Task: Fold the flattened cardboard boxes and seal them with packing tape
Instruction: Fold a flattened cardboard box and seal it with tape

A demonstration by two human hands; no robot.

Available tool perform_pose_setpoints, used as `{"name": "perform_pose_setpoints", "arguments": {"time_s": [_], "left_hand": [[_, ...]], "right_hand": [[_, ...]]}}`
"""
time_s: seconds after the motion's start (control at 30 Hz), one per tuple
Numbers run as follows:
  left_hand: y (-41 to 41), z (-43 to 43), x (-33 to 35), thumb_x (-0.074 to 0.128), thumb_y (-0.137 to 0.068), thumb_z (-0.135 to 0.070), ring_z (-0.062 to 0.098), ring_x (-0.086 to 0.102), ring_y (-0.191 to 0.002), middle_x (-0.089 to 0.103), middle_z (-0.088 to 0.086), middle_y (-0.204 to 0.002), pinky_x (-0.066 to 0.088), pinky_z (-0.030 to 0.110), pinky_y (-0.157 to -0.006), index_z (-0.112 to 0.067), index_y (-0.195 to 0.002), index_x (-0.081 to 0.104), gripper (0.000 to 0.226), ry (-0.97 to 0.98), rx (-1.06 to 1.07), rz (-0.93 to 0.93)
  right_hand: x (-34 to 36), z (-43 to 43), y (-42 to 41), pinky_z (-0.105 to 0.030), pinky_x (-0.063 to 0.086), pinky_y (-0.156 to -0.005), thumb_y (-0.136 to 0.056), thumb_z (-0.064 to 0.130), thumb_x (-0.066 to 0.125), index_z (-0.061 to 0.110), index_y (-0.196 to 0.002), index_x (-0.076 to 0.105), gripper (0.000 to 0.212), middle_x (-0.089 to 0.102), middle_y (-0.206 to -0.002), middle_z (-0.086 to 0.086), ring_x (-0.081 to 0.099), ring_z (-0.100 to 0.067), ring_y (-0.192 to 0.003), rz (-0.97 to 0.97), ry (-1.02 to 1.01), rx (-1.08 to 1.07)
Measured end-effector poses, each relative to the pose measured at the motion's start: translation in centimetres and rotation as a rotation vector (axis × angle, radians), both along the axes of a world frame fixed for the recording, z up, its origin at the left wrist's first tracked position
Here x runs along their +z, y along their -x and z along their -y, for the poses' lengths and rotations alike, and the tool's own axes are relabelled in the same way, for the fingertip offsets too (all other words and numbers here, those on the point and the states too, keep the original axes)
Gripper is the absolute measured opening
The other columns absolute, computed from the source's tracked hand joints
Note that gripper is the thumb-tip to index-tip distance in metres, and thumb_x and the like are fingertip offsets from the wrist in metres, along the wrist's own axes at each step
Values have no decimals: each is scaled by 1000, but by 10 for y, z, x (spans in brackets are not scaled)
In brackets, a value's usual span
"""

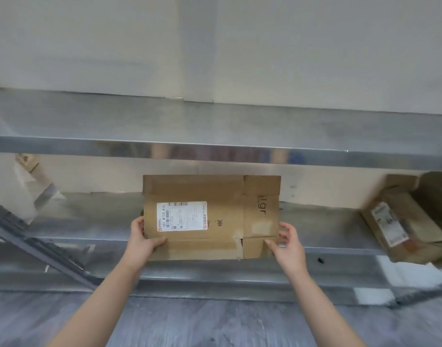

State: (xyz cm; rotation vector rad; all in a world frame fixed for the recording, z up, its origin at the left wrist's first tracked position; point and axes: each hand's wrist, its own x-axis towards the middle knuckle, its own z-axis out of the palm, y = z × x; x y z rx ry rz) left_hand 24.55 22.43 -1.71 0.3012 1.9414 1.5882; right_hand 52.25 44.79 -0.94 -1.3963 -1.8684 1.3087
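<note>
We face a pale wall (315, 46) with a steel rack against it. The upper shelf (215, 126) runs across the whole head view, and the lower shelf (90, 221) sits beneath it. Grey wood-grain floor (215, 321) shows at the bottom.

In the middle we hold the flattened cardboard box (222, 186) upright in front of the lower shelf, its broad face turned toward us. Its top edge reaches close under the lip of the upper shelf. Its bottom edge hangs over the lower shelf's front rim, and we cannot tell whether it rests there. A white shipping label (182, 216) is stuck on the left half of that face, and dark printing runs sideways on the narrower right panel.

Our left hand (142, 240) grips the box's lower left edge, thumb laid across the front and fingers wrapped behind. Our right hand (287, 244) grips the lower right corner in the same way, thumb on the front and fingers curled past the edge.

To the right, well apart, a second cardboard box (410, 219) lies tilted on the lower shelf with its flaps open and a label on it. White sheets (410, 271) lie just below it. On the left a grey diagonal brace (40, 246) crosses the rack, and a cardboard scrap (27, 161) shows blurred under the upper shelf. Nothing covers the held box except our own thumbs.
</note>
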Motion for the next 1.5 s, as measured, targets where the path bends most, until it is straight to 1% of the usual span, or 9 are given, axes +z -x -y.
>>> {"name": "perform_pose_setpoints", "arguments": {"time_s": [0.2, 0.3, 0.4, 0.5, 0.6, 0.7, 0.8, 1.03, 1.5], "left_hand": [[-20, -25, 11, 78, -77, -14, 16, 53, -115, 54, -4, -123, 46, 41, -99, -26, -130, 27, 74, -53, -66, 19], [-17, -28, 13, 81, -74, -16, 17, 48, -119, 46, -7, -130, 42, 37, -101, -31, -140, 21, 90, -33, -101, 0], [-12, -28, 15, 82, -72, -18, 19, 51, -119, 50, -7, -132, 46, 39, -99, -36, -143, 26, 92, -37, -133, -2], [-6, -25, 19, 81, -71, -32, 18, 58, -114, 61, -10, -125, 49, 35, -89, -40, -138, 35, 82, -44, -163, 39], [3, -20, 23, 84, -62, -51, 19, 58, -116, 60, -10, -129, 50, 40, -91, -43, -141, 31, 95, -57, -174, 99], [8, -22, 25, 78, -78, -36, 15, 58, -112, 54, -8, -132, 51, 34, -78, -34, -144, 27, 83, -56, -126, 92], [9, -27, 30, 67, -87, -28, 12, 58, -107, 54, -8, -127, 51, 34, -73, -27, -142, 27, 68, -36, -111, 84], [6, -34, 35, 75, -69, -60, 15, 48, -123, 52, -8, -130, 40, 39, -106, -30, -132, 32, 82, 25, -173, -9], [-31, -50, 36, 72, -77, -44, 5, 36, -128, 34, -35, -127, 35, 33, -106, -48, -135, 16, 81, -1, -332, -165]], "right_hand": [[0, -14, 15, -19, 48, -91, -89, 4, 67, 24, -137, 42, 58, 59, -125, 9, 56, -11, -119, -105, 143, 167], [5, -11, 30, -11, 53, -64, -96, 2, 56, 37, -134, 37, 55, 54, -113, 21, 51, -8, -111, -195, 308, 197], [9, -10, 44, -17, 51, -54, -99, -1, 44, 40, -131, 47, 52, 63, -123, 5, 59, -18, -109, -314, 435, 125], [11, -11, 50, -30, 54, -78, -88, -10, 27, 24, -131, 55, 62, 67, -123, -5, 65, -22, -109, -530, 618, 87], [12, -12, 52, -35, 47, -98, -86, 9, 42, 18, -139, 48, 55, 66, -127, -1, 62, -19, -116, -615, 615, 206], [4, -18, 51, -41, 40, -109, -71, 42, 78, 29, -142, 44, 80, 60, -135, 5, 55, -16, -127, -470, 514, 343], [-4, -23, 52, -46, 41, -110, -67, 59, 82, 47, -138, 45, 81, 54, -140, 14, 51, -12, -130, -265, 328, 340], [0, -17, 56, -29, 46, -99, -80, 24, 80, 33, -148, 27, 87, 51, -126, 17, 52, -9, -117, -121, 117, 270], [-24, -23, 16, -35, 52, -93, -79, 24, 80, 21, -113, 49, 46, 56, -112, 3, 58, -24, -113, 114, -101, 110]]}}
